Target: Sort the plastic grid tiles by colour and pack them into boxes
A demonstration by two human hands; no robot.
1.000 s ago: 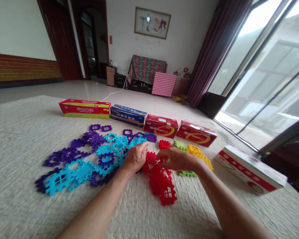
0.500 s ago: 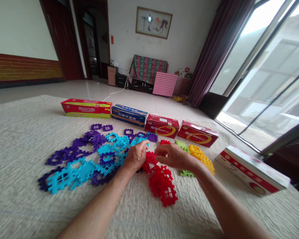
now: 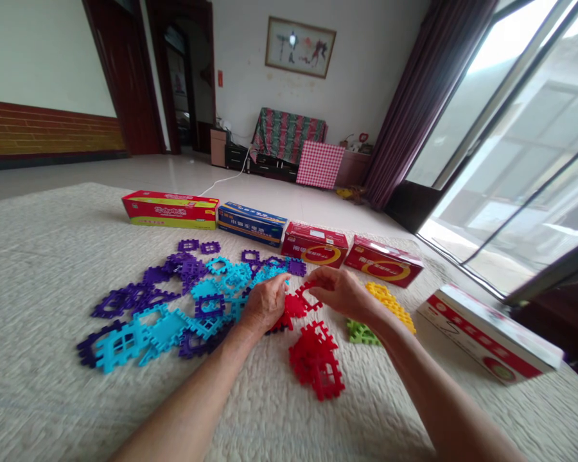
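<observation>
My left hand (image 3: pixel 266 303) is closed at the middle of the spread, against several red interlocking plastic tiles (image 3: pixel 295 308); its fingertips are partly hidden. A red window-frame tile (image 3: pixel 310 297) is pinched in my right hand (image 3: pixel 341 291), right beside the tiles at the left hand. Just below, a loose heap of red tiles (image 3: pixel 318 362) lies on the quilted cover. Light blue tiles (image 3: pixel 168 328) and purple tiles (image 3: pixel 135 296) spread out left of my hands. Green tiles (image 3: pixel 362 332) and a stack of yellow tiles (image 3: pixel 390 307) lie near my right forearm, which partly covers the green ones.
A red-yellow box (image 3: pixel 171 210), a blue box (image 3: pixel 252 223) and two dark red boxes (image 3: pixel 315 245) line up behind the tiles. A white-and-red box (image 3: pixel 490 333) stands at the right. Beyond are a cloth-draped cabinet (image 3: pixel 289 135) and glass doors (image 3: pixel 525 141).
My right hand has closed on a red frame tile and lifted it slightly beside my left hand. The red tiles by my left hand now sit apart from the lower red heap.
</observation>
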